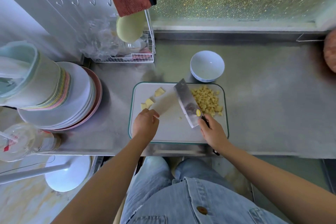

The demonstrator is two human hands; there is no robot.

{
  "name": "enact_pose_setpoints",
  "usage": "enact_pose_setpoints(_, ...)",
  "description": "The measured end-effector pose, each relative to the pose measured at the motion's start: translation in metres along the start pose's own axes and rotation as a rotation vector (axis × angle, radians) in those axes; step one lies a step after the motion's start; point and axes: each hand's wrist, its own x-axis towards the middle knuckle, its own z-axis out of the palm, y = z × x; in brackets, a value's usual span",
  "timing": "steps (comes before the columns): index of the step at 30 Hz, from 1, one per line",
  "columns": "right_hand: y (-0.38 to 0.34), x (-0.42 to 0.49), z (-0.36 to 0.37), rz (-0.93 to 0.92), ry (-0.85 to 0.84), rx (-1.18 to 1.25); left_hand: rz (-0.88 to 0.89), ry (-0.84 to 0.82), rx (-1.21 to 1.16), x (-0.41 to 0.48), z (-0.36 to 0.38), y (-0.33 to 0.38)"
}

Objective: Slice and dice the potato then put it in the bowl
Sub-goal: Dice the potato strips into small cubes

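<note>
Right hand (212,131) grips cleaver (187,103); left hand (145,123) curled, grasp unclear; diced potato (207,100) on board (174,132); bowl (200,75) behind.

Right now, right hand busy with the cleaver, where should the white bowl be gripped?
Pinch the bowl by its near-left rim with the left hand, coming from the left: it stands upright and empty, so a thumb probably fits inside, and the cleaver bars the right side.

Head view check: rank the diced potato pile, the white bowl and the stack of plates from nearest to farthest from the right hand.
From the right hand, which grips the cleaver:
1. Diced potato pile, just beyond it on the cutting board's right side.
2. White bowl, behind the board.
3. Stack of plates, far left on the counter.
</note>
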Motion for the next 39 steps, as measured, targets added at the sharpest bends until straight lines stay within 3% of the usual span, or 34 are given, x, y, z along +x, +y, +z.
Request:
enact_pose_setpoints(6,-0.022,0.006,0.005,-0.007,0.033,0.067,-0.036,0.150,-0.068,0.028,-0.019,-0.016)
enact_pose_setpoints(11,-0.045,0.003,0.017,0.027,0.021,0.088,-0.028,0.039,0.024,0.054,-0.023,-0.022)
enact_pose_setpoints(17,-0.032,-0.009,0.035,0.099,0.008,-0.074,-0.006,0.060,-0.047,0.065,-0.019,-0.025)
enact_pose_setpoints(23,-0.027,-0.008,0.025,0.161,0.226,-0.087,-0.015,0.020,-0.208,0.073,-0.027,-0.020)
enact_pose_setpoints(26,-0.032,-0.005,0.020,0.168,0.189,-0.032,-0.071,0.009,-0.311,0.084,-0.031,-0.010)
enact_pose_setpoints(31,-0.039,-0.007,0.026,0.159,0.109,0.054,-0.096,0.015,-0.278,0.096,-0.033,0.000)
enact_pose_setpoints(35,-0.037,-0.009,0.029,0.170,0.129,0.071,0.133,0.165,-0.111,0.098,-0.036,-0.013)
enact_pose_setpoints(39,-0.037,-0.008,0.029,0.175,0.132,0.069,0.312,-0.040,-0.010,0.087,-0.031,-0.021)
